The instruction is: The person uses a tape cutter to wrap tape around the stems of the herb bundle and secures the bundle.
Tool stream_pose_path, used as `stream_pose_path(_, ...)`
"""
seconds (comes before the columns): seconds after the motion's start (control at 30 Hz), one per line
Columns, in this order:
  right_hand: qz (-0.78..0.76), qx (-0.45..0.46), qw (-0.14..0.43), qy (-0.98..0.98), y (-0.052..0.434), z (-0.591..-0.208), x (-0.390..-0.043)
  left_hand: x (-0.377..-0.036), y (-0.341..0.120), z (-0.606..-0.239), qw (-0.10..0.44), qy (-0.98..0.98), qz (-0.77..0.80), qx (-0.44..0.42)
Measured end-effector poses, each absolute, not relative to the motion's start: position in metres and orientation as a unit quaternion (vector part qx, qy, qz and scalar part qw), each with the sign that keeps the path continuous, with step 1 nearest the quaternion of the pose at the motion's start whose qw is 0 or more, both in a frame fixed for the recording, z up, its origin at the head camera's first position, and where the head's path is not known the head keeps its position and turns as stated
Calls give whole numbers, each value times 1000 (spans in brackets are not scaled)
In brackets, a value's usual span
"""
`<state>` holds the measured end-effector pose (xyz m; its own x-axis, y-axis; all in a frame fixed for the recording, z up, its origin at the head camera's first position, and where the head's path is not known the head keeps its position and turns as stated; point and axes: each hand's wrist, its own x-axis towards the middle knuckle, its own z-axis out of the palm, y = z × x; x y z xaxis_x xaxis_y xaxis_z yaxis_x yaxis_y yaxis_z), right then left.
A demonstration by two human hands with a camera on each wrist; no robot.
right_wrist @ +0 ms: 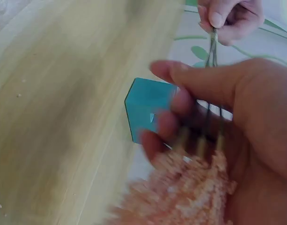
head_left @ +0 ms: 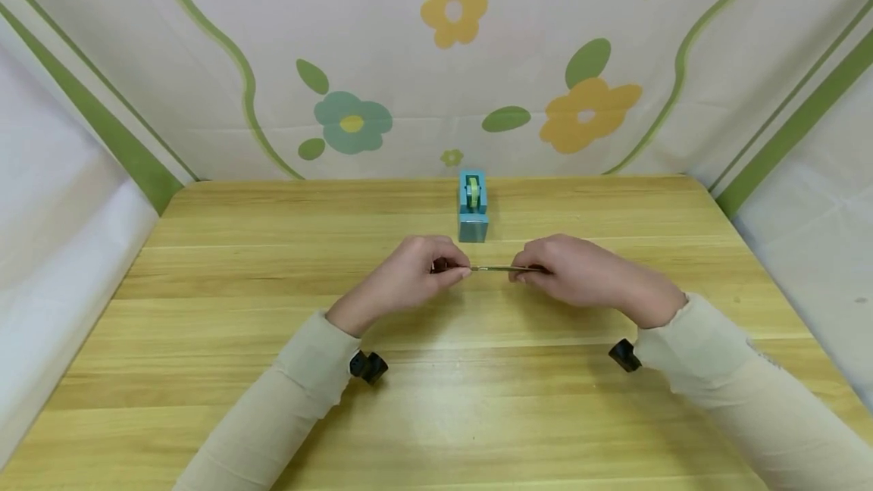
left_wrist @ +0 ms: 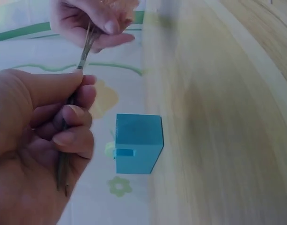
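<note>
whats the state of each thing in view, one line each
Left grip, curled round the stems
Right grip, loosely curled round the stems
Stems, gathered at the left grip, slightly spread towards the flower heads
Pink dried flower heads, bunched together
Blue tape dispenser, upright, untouched
Green tape roll, seated in the dispenser

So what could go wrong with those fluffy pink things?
The fluffy pink tops might get squashed or shed bits, because they lie right by the palm of the right hand. The thin stems could slip out of line: the left hand pinches them together, but they spread apart toward the tops. A hand might also bump the blue tape dispenser, just beyond both hands.
</note>
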<state>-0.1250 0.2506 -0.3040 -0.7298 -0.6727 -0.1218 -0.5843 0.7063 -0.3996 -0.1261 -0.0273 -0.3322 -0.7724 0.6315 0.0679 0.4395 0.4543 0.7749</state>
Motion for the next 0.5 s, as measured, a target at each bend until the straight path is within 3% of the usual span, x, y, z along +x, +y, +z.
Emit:
stream_pose_path(0.2,-117,-339,23,933,249,-304,-119,-126,-28,-328,170,841,426,286)
stream_pose_path(0.5,-94,-334,14,938,245,-298,-114,-126,-27,-329,128,849,431,278)
